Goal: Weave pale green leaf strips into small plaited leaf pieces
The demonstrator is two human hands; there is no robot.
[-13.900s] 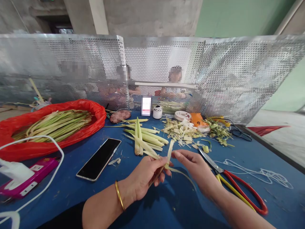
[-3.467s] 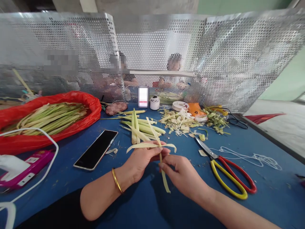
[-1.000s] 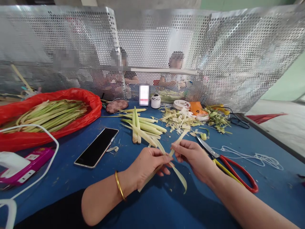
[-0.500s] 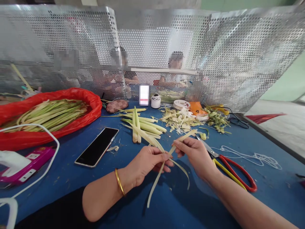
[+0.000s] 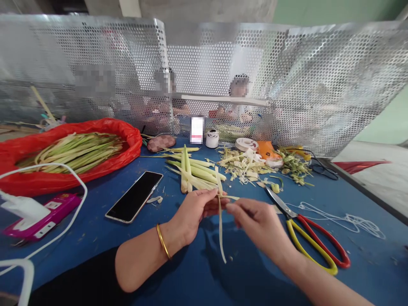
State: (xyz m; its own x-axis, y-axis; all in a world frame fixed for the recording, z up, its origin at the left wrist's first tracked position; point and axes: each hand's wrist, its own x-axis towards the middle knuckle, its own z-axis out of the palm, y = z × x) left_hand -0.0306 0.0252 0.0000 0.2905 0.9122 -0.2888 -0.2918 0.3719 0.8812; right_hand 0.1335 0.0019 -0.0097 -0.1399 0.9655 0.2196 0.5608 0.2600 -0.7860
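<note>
Left grip [image 5: 195, 211] pinches leaf strips [image 5: 220, 225] — pale, crossed.

Worktop [image 5: 197, 276] lies open between the forearms [image 5: 149, 261], bar one dangling strip [image 5: 220, 231]; stalks [image 5: 204, 171] and a scrap pile [image 5: 244, 165] block ahead, scissors [image 5: 289, 211] outside the right hand [image 5: 255, 216], a flat phone [image 5: 134, 196] outside the left hand [image 5: 196, 212], a perforated screen [image 5: 210, 63] at the back
</note>
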